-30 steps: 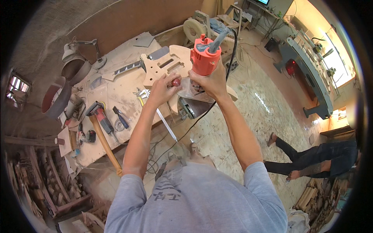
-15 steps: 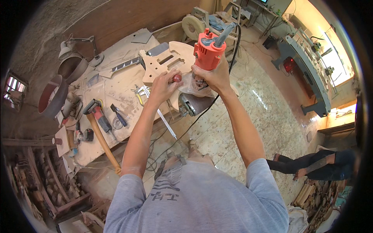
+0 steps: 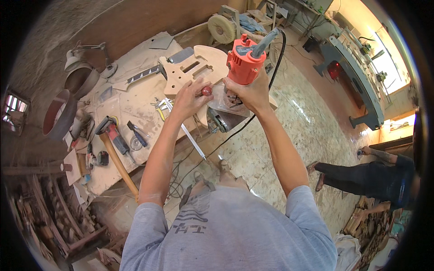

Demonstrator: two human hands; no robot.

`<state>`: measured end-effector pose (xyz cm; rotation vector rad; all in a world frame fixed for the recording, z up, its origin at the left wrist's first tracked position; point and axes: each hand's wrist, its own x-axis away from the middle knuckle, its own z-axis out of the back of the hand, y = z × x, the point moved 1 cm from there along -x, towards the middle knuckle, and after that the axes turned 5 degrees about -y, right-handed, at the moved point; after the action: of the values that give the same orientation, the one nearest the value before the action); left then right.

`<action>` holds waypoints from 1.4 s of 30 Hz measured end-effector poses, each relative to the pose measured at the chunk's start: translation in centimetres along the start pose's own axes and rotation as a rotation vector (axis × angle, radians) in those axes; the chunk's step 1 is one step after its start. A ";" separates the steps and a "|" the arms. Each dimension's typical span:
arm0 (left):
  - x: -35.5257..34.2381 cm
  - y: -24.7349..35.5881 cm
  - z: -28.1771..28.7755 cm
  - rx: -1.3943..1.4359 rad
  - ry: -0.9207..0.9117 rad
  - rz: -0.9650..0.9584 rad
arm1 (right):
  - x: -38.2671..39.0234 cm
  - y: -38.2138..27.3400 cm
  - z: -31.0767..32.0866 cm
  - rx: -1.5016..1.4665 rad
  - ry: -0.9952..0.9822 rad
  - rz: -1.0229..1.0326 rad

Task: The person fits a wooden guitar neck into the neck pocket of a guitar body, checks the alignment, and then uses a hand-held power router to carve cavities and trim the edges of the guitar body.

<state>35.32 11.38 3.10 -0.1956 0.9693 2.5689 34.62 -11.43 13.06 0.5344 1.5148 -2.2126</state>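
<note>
My right hand (image 3: 254,95) is wrapped around the lower body of a red trim router (image 3: 243,67), which stands upright with its grey cord end on top. A clear plastic base plate (image 3: 221,100) spreads out under it. My left hand (image 3: 187,98) grips a dark red ball knob (image 3: 206,91) at the plate's left side. Beneath and behind lies a pale wooden electric guitar body (image 3: 178,77) with cut pockets and holes. The router bit is hidden by my right hand and the plate.
On the dusty workbench (image 3: 131,101) lie a caliper (image 3: 193,142), pliers (image 3: 160,113), a red angle grinder (image 3: 116,137) and a brush (image 3: 137,134). A black cord (image 3: 244,128) hangs past the bench edge. A co-worker (image 3: 361,178) stands at the right, and a grey machine (image 3: 355,83) beyond.
The co-worker at the right has changed posture, with legs and arms shifted. My view has shifted slightly; both hands keep their hold on the router, which stays over the guitar body's near edge.
</note>
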 end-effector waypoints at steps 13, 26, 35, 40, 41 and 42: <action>-0.8 0.5 -0.5 0.172 0.150 0.077 | -3.0 2.4 0.1 0.013 -0.061 0.081; -0.5 -1.2 -1.1 0.020 0.003 -0.032 | -0.3 0.5 0.6 0.069 -0.030 0.072; -0.7 0.2 -0.9 0.083 0.081 0.012 | -1.7 2.8 0.8 0.008 -0.095 0.008; -0.9 1.4 0.0 0.030 0.113 0.010 | -2.3 3.1 0.5 0.009 -0.069 0.062; -0.7 1.1 -0.1 0.033 0.093 0.008 | -2.1 3.0 0.5 0.009 -0.079 0.033; -0.6 1.4 0.3 0.038 0.073 0.004 | -2.0 2.8 0.6 0.012 -0.088 0.005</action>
<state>35.34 10.42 4.30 -0.2794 1.0448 2.5614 37.77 -12.66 12.16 0.4374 1.4554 -2.2127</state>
